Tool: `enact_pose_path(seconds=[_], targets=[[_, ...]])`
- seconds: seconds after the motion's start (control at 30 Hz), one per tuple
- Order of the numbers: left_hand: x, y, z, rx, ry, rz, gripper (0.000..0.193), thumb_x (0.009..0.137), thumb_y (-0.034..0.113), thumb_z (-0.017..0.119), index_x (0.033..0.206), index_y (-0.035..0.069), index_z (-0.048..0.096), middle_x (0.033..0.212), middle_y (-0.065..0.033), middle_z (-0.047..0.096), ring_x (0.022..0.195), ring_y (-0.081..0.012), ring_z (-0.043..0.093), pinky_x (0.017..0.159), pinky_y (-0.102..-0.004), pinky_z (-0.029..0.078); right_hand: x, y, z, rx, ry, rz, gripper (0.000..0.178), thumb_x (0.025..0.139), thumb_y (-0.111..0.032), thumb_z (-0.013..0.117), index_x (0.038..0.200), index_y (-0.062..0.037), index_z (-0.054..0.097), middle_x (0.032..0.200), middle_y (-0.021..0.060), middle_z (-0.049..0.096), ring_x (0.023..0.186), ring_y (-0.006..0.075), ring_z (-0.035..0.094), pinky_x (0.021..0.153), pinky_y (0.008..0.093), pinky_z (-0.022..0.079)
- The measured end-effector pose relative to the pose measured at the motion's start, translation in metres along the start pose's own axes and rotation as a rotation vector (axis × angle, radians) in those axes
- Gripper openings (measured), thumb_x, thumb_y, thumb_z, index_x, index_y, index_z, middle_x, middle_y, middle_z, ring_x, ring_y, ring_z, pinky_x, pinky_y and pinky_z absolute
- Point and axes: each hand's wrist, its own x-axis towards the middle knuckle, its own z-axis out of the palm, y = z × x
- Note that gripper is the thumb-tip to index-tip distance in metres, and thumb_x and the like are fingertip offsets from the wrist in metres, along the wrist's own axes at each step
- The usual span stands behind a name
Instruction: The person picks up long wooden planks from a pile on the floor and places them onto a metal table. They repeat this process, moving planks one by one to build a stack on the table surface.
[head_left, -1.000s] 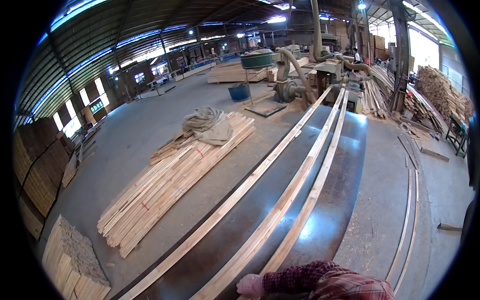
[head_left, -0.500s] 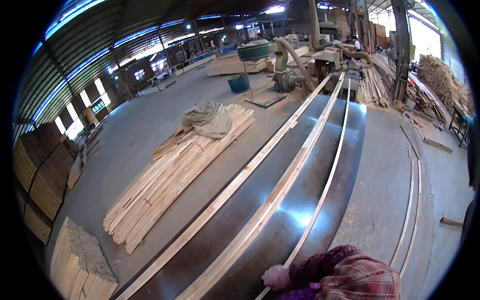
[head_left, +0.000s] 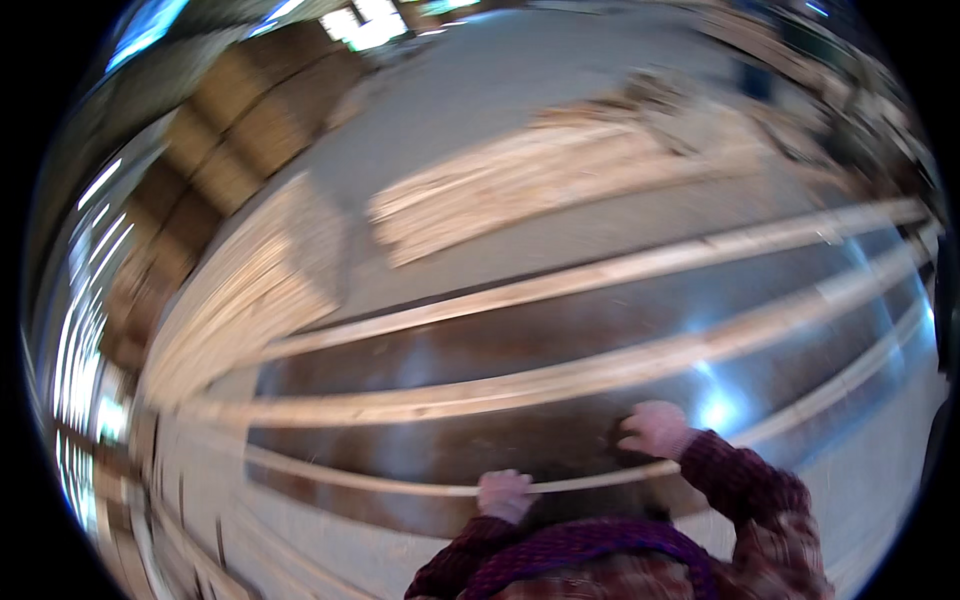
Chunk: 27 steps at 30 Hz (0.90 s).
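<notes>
My left hand is closed around a thin wooden strip that lies near my body along the dark, shiny tabletop. My right hand hovers over the tabletop, just beyond that strip. Its fingers are slightly curled and apart, with nothing seen between them. Past the hands, a thicker pale board runs the length of the table. Another long board lies along the table's far edge. Motion blurs much of the picture.
On the floor beyond the table rests a wide stack of boards, with a crumpled cloth on it. A second wood stack stands at the table's left end. Tall bundled piles rise behind it. Blurred machinery is at the far right.
The view has swung left and down toward the near part of the table. My left hand has come into view on the thin strip; my right hand is now off it.
</notes>
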Motion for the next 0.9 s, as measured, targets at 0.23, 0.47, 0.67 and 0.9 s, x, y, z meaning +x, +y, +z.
enact_pose_path(seconds=[0.23,0.47,0.67,0.9], targets=[[0.008,0.004,-0.010,-0.127,-0.219,-0.173,0.032,0.087,0.048,0.074,0.100,0.019,0.073,0.104,-0.0063,0.069,0.104,-0.0291,0.069,0.087,-0.0447,0.055,0.134,0.062,0.011,-0.431,0.171,-0.056,0.057,0.060,-0.049,0.092,0.096,-0.0145,0.064,0.102,0.0109,0.064,0.101,0.0343,0.063,0.088,0.0466,0.050],[0.004,0.004,-0.011,-0.167,-0.160,-0.151,0.031,0.086,0.045,0.077,0.102,0.019,0.074,0.105,-0.0054,0.069,0.104,-0.0285,0.068,0.085,-0.0443,0.054,0.134,0.066,0.022,-0.627,-0.190,-0.100,0.045,0.064,-0.055,0.081,0.090,-0.0186,0.076,0.089,0.0109,0.072,0.089,0.0318,0.071,0.073,0.0461,0.057],[0.000,-0.001,-0.003,-0.169,-0.088,-0.106,0.035,0.085,0.045,0.079,0.106,0.017,0.074,0.110,-0.0057,0.070,0.108,-0.0287,0.069,0.087,-0.0445,0.055,0.048,-0.002,-0.007,-0.536,-0.510,-0.163,0.042,0.081,-0.050,0.073,0.102,-0.0144,0.081,0.099,0.0166,0.077,0.101,0.0352,0.074,0.087,0.0483,0.059],[-0.023,0.008,0.020,-0.094,0.050,-0.047,0.030,0.088,0.035,0.071,0.111,0.016,0.067,0.110,-0.0048,0.064,0.111,-0.0258,0.062,0.094,-0.0411,0.049,-0.023,0.071,0.011,-0.222,-0.654,-0.125,0.040,0.079,-0.048,0.080,0.094,-0.0113,0.077,0.103,0.0144,0.077,0.100,0.0387,0.072,0.091,0.0494,0.055]])
